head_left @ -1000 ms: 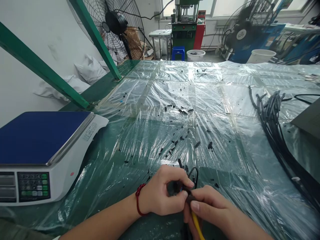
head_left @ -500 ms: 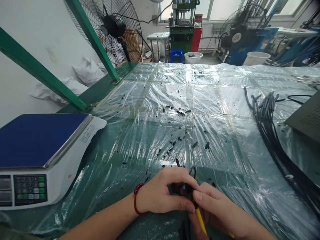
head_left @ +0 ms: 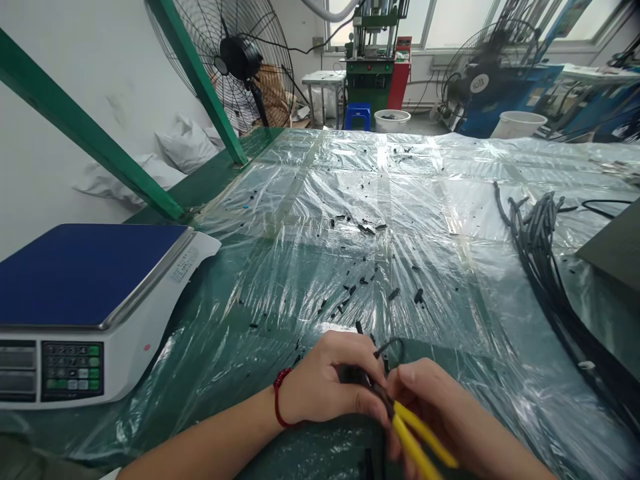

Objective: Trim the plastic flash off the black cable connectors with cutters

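Observation:
My left hand (head_left: 333,383), with a red bead bracelet (head_left: 281,400) at the wrist, is closed in a pinch on a black cable (head_left: 395,341). A short loop of that cable sticks out above the fingers. My right hand (head_left: 435,400) is closed around yellow-handled pliers (head_left: 413,440). The two handles stand apart, and their dark head points up and left, close to the left fingertips. The jaws are mostly hidden by my fingers, so I cannot tell if they touch the cable.
A scale (head_left: 90,273) stands at the left. Small black scraps (head_left: 367,229) lie scattered over the plastic-covered table (head_left: 300,267). At the right are a bundle of black cables (head_left: 555,287) and a grey box (head_left: 613,250). Behind are fans (head_left: 240,60) and a green machine (head_left: 370,73).
The pliers' yellow handles have spread apart and show more. My right thumb has lifted away from the left fingertips. The whole view has shifted slightly.

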`<state>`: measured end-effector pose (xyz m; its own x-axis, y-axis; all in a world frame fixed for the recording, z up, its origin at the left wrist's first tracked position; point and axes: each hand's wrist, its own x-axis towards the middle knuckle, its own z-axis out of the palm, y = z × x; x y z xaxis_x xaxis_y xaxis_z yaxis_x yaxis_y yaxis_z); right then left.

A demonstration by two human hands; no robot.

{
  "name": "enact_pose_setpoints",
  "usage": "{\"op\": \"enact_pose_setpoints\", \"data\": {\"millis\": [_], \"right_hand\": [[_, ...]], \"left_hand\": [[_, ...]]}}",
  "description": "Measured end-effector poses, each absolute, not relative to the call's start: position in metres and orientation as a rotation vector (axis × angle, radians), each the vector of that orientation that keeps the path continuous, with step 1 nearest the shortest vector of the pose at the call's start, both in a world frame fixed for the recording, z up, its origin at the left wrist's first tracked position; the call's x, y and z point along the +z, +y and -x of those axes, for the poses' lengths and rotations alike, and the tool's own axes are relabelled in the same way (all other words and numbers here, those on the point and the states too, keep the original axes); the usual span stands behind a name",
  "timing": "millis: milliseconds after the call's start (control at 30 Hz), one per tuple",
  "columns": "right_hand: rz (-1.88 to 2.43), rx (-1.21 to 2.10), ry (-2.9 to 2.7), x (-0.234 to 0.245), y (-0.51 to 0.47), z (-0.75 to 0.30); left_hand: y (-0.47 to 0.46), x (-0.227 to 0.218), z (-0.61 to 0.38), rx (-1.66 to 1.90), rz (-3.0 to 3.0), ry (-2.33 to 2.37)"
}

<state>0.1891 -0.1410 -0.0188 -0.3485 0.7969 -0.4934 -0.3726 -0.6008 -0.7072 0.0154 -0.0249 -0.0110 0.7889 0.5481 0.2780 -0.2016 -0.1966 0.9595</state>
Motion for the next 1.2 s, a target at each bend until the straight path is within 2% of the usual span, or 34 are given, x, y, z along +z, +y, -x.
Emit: {"op": "enact_pose_setpoints", "data": {"millis": [133,200,300,400,567,733,833,1033,1200], "right_hand": [[1.274,1.92,-0.825,-0.015,-0.146,-0.199],[1.222,1.846,-0.824,-0.021,-0.145,-0.2],[0.901,2.025,-0.726,-0.026,-0.139,-0.2],[0.764,2.102,-0.613,-0.018,-0.134,-0.201],[0.802,2.125,-0.767,0.005,-0.14,-0.203],[0.779,2.185,-0.684,-0.007,-0.141,-0.198],[0.73,2.052,-0.709,-0.024,-0.14,-0.206],[1.275,1.498,-0.969,-0.024,-0.146,-0.225],[1.214,1.509,-0.945,-0.021,-0.155,-0.22]], "left_hand": [[-0.018,-0.011,-0.014,0.728,-1.602,0.34],[-0.014,-0.011,-0.012,0.731,-1.634,0.343],[-0.009,-0.01,-0.01,0.771,-1.7,0.342],[-0.006,-0.007,-0.007,0.79,-1.789,0.3],[-0.004,0.002,-0.005,0.674,-1.987,0.195],[0.0,0.008,-0.002,0.5,-1.759,0.146],[0.002,0.005,0.0,0.503,-1.656,0.191],[0.0,-0.012,-0.003,0.487,-1.297,0.236],[-0.01,-0.029,-0.006,0.386,-0.795,-0.039]]}}
